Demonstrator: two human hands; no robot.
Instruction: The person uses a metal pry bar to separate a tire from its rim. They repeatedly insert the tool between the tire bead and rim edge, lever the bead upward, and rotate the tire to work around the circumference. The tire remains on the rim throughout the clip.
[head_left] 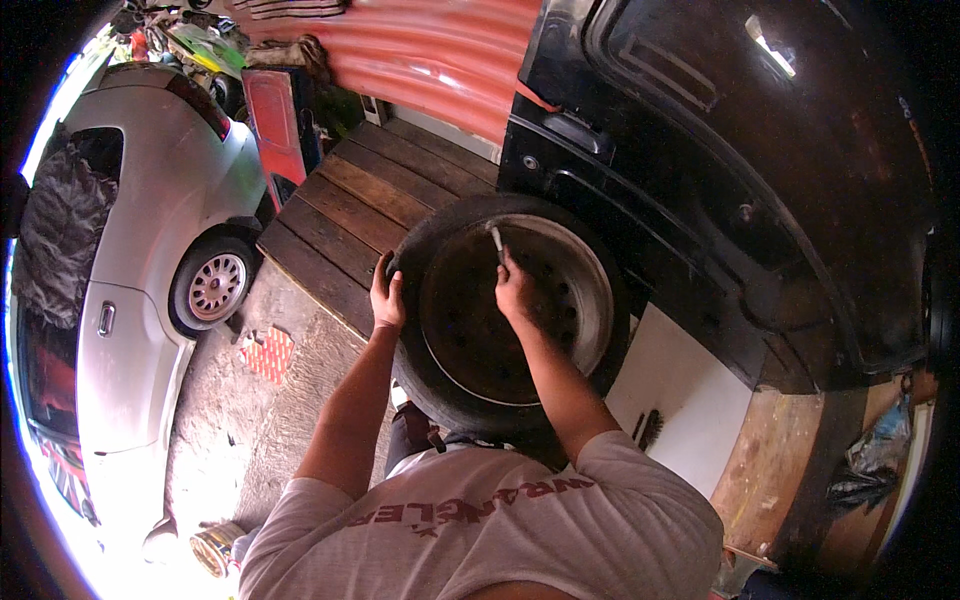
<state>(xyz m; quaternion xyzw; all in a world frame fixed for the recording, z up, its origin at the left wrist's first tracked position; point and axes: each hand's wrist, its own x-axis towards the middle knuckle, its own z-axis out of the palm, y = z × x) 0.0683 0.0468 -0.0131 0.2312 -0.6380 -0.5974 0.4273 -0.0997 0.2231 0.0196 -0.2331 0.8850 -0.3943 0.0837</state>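
A car wheel point(612, 310), a black tyre around a dirty, rusty steel rim point(470, 345), is in front of me with its dished face toward me. On the tyre's left edge is my left hand point(386, 300), its fingers bent against the rubber and the thumb apart. My right hand point(514, 290) reaches over the rim, closed around a slim hand tool point(496, 238). The tool's pale end is at the upper inside of the rim; its handle is mostly hidden by my fingers, and its exact kind is unclear.
A dark plank bench point(350, 205) extends behind the wheel. A large black vehicle panel point(690, 190) stands at right, near a white board point(680, 385) bearing a dark brush point(650, 428). A silver car point(150, 230) is at left; a tin point(213, 550) sits lower left.
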